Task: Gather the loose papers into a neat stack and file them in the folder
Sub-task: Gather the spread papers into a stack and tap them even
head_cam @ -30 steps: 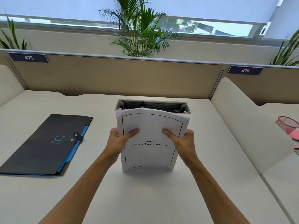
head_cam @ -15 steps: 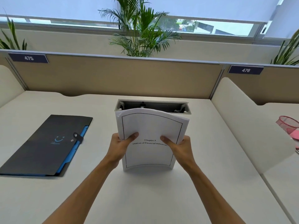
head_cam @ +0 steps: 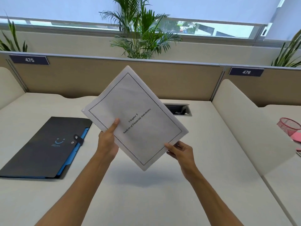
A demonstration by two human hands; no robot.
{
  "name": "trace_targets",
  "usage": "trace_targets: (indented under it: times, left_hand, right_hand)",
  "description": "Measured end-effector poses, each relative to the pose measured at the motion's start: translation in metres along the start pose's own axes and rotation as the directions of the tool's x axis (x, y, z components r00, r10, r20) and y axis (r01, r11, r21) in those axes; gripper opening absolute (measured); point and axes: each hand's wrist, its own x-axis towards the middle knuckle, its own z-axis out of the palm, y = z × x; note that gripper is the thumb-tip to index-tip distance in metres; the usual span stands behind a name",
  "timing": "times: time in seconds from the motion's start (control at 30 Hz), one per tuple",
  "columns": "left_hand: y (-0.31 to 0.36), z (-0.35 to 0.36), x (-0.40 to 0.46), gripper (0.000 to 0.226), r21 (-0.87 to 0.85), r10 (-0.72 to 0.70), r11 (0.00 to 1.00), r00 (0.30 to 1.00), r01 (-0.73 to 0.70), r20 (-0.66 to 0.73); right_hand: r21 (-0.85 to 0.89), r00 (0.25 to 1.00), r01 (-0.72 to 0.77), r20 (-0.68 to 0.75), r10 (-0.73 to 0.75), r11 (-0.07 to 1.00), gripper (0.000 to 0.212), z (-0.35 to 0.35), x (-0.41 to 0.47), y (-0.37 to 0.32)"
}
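Worktop lay pale and wide under my arms, the dark folder closed flat on its left part, well apart from the stack of papers. Half a second before, that stack had stood upright on its lower edge on the worktop, bowed, with my hands on both sides; now I held it lifted clear and turned to a diamond tilt, one corner pointing down. My left hand pinched its left edge, thumb on the front sheet; my right hand pinched the lower right edge, thumb on top, fingers beneath. The front sheet read "Chapter 5, Analysis of Financial statements" inside a thin black border. Partition tags read 475 and 476. The folder bore a small blue smile mark.
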Motion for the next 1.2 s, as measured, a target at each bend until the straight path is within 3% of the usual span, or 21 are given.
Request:
trace_targets:
  times: [0.07,0.2,0.37,0.47,0.53,0.63,0.7,0.77,0.9,1.03,1.2]
  left_hand:
    - [-0.003,0.003,-0.004,0.037,-0.084,-0.031,0.996,0.998,0.036,0.056]
    - [-0.01,0.004,-0.007,0.04,-0.098,-0.068,0.992,0.991,0.079,0.118]
    - [0.012,-0.003,0.006,0.031,-0.02,0.021,1.0,1.0,-0.02,0.011]
    - [0.03,-0.015,0.018,0.023,0.268,0.13,0.954,0.991,-0.134,0.035]
    - [0.036,-0.023,0.023,0.016,0.536,0.145,0.815,0.974,-0.219,0.177]
    - [0.036,-0.03,0.027,0.03,0.716,-0.003,0.653,0.945,-0.247,0.328]
    - [0.028,-0.034,0.028,0.034,0.76,-0.091,0.611,0.934,-0.221,0.345]
    - [0.016,-0.038,0.025,0.035,0.76,-0.103,0.62,0.94,-0.196,0.326]
    - [-0.019,-0.046,0.017,0.018,0.649,0.022,0.743,0.975,-0.162,0.219]
    - [-0.038,-0.054,0.008,0.011,0.552,0.122,0.813,0.981,-0.186,0.151]
    - [-0.038,-0.058,0.008,0.013,0.544,0.169,0.813,0.978,-0.206,0.118]
  right_hand:
    - [0.045,1.0,0.002,0.006,-0.002,0.999,0.018,0.013,-0.001,-0.004]
    - [0.147,0.997,-0.006,-0.074,0.017,0.989,0.019,0.03,0.002,-0.01]
    - [0.076,0.986,0.064,-0.155,-0.052,0.995,0.009,0.019,0.007,-0.015]
    - [-0.068,0.967,0.123,-0.216,-0.135,0.99,0.006,0.001,0.01,-0.017]
    - [-0.159,0.957,0.153,-0.224,-0.186,0.975,0.006,-0.009,0.013,-0.018]
    - [-0.26,0.943,0.176,-0.232,-0.238,0.95,0.009,-0.017,0.015,-0.019]
    - [-0.304,0.938,0.18,-0.232,-0.256,0.935,0.015,-0.018,0.016,-0.015]
    - [-0.338,0.942,0.172,-0.218,-0.255,0.925,0.021,-0.014,0.014,-0.006]
    - [-0.333,0.955,0.139,-0.205,-0.216,0.932,0.039,-0.003,0.008,0.015]
    - [-0.297,0.955,0.108,-0.233,-0.182,0.949,0.034,0.002,0.005,0.023]
    - [-0.326,0.955,0.107,-0.227,-0.188,0.939,0.018,0.004,0.007,0.016]
